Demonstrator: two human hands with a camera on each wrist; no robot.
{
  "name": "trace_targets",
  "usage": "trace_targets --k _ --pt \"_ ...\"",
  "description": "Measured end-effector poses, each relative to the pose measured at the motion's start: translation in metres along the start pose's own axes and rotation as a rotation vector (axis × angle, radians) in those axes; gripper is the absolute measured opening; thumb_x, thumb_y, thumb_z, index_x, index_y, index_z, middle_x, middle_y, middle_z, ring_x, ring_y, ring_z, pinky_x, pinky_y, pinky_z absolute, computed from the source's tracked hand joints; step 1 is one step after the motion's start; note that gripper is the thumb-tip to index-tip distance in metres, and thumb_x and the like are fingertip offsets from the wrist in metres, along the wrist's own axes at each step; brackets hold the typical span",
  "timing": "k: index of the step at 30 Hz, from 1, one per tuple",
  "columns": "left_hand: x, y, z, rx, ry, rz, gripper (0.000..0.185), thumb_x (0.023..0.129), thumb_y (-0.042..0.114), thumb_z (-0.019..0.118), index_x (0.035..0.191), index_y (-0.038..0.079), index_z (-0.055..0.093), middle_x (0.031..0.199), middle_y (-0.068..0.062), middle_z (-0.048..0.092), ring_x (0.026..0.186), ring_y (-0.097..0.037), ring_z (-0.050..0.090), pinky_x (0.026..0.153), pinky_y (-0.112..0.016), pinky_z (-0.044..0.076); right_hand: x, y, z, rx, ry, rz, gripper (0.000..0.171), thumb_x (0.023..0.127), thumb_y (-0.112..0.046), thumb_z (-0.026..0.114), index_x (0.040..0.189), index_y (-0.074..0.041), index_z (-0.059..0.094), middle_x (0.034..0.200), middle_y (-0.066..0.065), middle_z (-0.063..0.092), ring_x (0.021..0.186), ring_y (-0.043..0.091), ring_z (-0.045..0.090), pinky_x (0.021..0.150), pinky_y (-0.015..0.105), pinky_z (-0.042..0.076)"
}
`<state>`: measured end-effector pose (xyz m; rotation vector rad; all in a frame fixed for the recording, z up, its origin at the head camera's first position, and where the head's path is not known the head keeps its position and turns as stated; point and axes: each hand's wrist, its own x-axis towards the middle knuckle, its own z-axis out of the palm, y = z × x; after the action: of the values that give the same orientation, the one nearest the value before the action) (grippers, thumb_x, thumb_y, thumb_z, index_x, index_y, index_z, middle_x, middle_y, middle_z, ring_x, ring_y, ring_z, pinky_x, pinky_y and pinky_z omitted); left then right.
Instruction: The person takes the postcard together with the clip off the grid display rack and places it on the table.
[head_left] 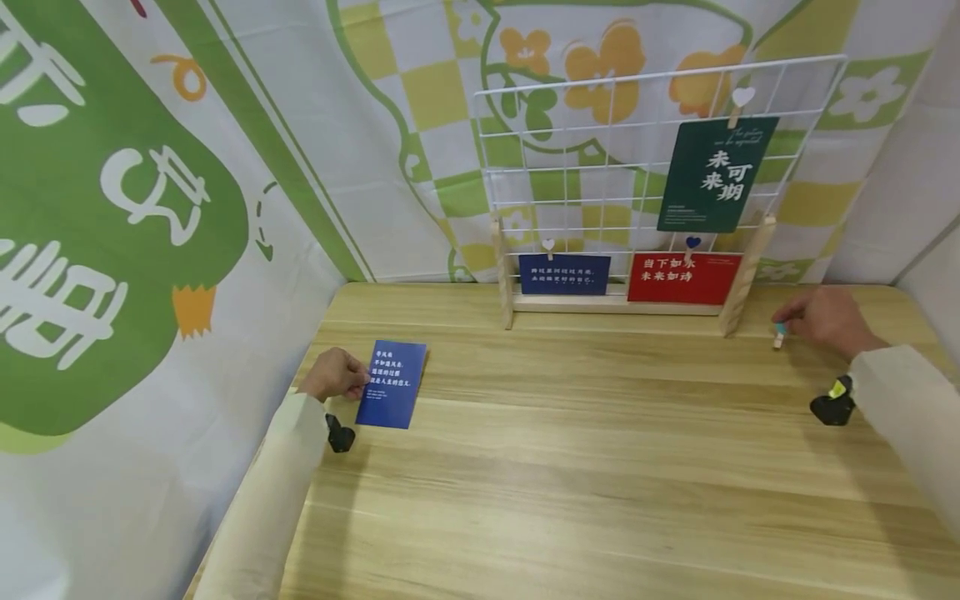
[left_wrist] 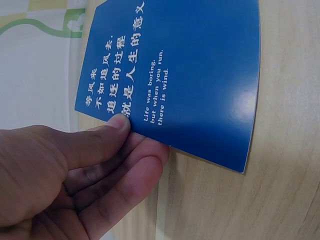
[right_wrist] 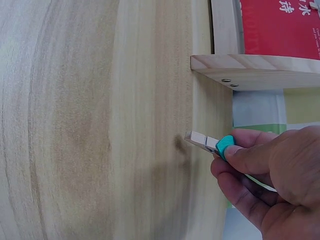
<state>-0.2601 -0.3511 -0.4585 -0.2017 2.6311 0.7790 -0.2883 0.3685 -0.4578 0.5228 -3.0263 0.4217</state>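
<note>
At the table's left side my left hand [head_left: 335,374] pinches the edge of a blue card [head_left: 392,385] printed with white writing. In the left wrist view the thumb lies on top of the card [left_wrist: 200,75] and the other fingers are beneath it. Far to the right, my right hand [head_left: 828,321] pinches a small wooden clothespin [head_left: 779,335] with a teal decoration. The right wrist view shows the clothespin [right_wrist: 202,141] held by its decorated end between thumb and finger, its wooden tip pointing away from the hand [right_wrist: 280,175].
A white wire grid [head_left: 592,171] on a wooden stand [head_left: 615,305] stands at the table's back. Clothespins with hearts hold a green card [head_left: 705,187], a small blue card [head_left: 564,275] and a red card [head_left: 682,287] on it. A patterned cloth [head_left: 420,125] hangs behind.
</note>
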Motion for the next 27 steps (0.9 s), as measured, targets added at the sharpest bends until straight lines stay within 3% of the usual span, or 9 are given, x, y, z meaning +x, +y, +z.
trace_targets --k 6,20,27 --pt "0.0 -0.002 0.001 -0.022 0.006 -0.03 0.012 0.09 -0.005 0.063 0.094 -0.014 0.07 0.066 -0.009 0.069 0.055 -0.009 0.064 0.057 -0.026 0.058 -0.001 0.006 0.005 0.022 -0.023 0.028 0.013 0.079 0.002 0.066 0.088 0.002 0.075 0.094 0.025 0.072 0.086 0.046 0.064 0.072 0.049 0.05" --pt "0.0 0.002 0.003 -0.053 0.016 -0.109 0.013 0.088 0.0 0.069 0.094 -0.012 0.07 0.066 -0.007 0.069 0.056 -0.01 0.064 0.058 -0.026 0.058 -0.005 0.012 0.011 0.03 0.015 0.035 0.012 0.077 0.001 0.068 0.086 0.0 0.076 0.091 0.021 0.073 0.087 0.045 0.065 0.065 0.04 0.05" --pt "0.005 -0.001 0.003 -0.021 0.004 -0.162 0.012 0.088 0.001 0.069 0.094 -0.01 0.07 0.066 -0.007 0.069 0.057 -0.012 0.063 0.056 -0.024 0.056 -0.004 0.015 0.016 0.026 0.01 0.045 0.012 0.078 -0.001 0.067 0.088 0.001 0.076 0.089 0.021 0.074 0.092 0.049 0.065 0.07 0.048 0.051"
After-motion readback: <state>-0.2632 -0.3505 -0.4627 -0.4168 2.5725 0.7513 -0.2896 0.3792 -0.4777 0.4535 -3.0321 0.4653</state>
